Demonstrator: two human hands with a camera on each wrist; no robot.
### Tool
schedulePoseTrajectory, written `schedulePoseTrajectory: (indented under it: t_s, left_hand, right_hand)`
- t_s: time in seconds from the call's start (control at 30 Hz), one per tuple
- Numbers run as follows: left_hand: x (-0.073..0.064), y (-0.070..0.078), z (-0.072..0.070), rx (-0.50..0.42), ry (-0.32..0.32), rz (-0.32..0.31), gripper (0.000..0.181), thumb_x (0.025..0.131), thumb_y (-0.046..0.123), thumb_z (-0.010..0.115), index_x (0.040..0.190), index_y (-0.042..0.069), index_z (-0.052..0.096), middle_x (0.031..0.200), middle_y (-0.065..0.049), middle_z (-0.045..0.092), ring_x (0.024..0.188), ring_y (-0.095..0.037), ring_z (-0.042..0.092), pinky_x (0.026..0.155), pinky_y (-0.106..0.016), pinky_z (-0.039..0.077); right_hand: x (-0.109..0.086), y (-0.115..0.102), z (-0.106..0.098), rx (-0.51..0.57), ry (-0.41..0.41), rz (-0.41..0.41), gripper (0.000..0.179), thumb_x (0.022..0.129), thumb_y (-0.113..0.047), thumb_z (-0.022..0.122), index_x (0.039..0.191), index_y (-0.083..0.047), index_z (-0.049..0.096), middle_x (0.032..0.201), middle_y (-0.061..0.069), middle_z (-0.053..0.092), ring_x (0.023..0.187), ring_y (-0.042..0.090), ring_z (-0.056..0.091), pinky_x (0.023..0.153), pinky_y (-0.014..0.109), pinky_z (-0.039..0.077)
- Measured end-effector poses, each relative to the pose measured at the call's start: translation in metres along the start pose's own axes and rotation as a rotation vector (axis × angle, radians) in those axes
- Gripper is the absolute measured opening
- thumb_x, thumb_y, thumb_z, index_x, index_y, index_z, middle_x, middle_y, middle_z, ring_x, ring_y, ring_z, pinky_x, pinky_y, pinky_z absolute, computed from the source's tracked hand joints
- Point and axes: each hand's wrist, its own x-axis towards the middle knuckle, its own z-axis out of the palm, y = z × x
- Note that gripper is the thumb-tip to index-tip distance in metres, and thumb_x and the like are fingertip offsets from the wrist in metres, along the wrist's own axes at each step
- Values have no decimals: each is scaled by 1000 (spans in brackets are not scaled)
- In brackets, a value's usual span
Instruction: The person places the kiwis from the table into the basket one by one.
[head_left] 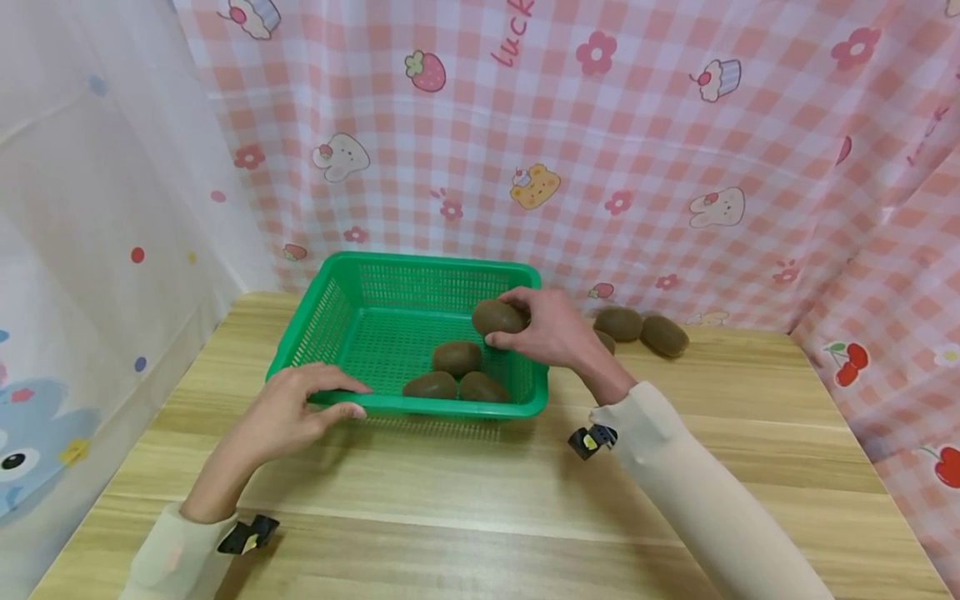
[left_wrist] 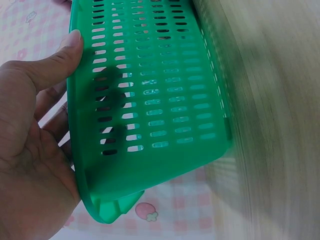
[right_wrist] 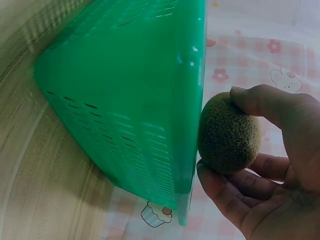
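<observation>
A green plastic basket (head_left: 442,262) with slotted walls stands on the table. My left hand (head_left: 288,412) grips its near rim towards the left corner, thumb outside and fingers over the inside; the left wrist view shows the thumb along the green basket wall (left_wrist: 150,170). Over the basket's right side, my right hand (head_left: 553,329) holds a brown kiwi (head_left: 495,318) between thumb and fingers. In the right wrist view this fuzzy kiwi (right_wrist: 229,134) is level with the rim. Inside the basket, three kiwis (head_left: 457,358) lie at the near right, partly hidden by the front rim.
To the right of the basket, three more kiwis (head_left: 664,336) lie on the wooden table (head_left: 495,517), one partly hidden behind my right wrist. A pink checked curtain (head_left: 480,150) hangs behind the table, and a white cloth (head_left: 105,208) hangs on the left.
</observation>
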Motion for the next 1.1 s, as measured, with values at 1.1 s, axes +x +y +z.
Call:
schedulePoseTrajectory:
  t_s: [1.1]
  left_hand:
    - [0, 0, 0, -1, 0, 3, 27, 78, 21, 89, 102, 30, 81, 94, 15, 74, 89, -6, 66, 78, -33, 53]
  right_hand:
    - [-14, 16, -4, -24, 94, -150, 59, 91, -39, 78, 140, -11, 60, 139, 10, 62, 124, 34, 60, 101, 50, 52]
